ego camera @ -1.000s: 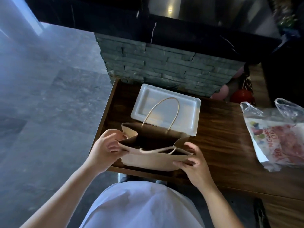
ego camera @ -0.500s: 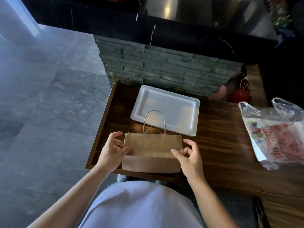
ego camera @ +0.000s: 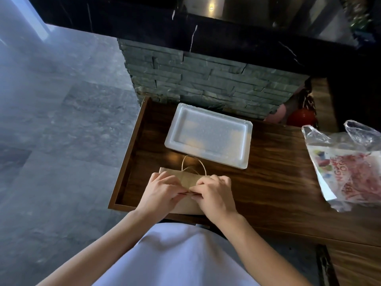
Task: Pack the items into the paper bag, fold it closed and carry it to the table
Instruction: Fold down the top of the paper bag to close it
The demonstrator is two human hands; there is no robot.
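You look down into a dim scene: cool daylight hazes the floor (ego camera: 51,131) at left, glare spots the white tray (ego camera: 208,135), and wide-angle distortion bends the edges.

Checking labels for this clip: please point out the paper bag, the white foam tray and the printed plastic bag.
paper bag (ego camera: 186,178), head view, flattened upper panel below the handles.
white foam tray (ego camera: 208,134), head view, recessed centre.
printed plastic bag (ego camera: 350,168), head view, printed front.
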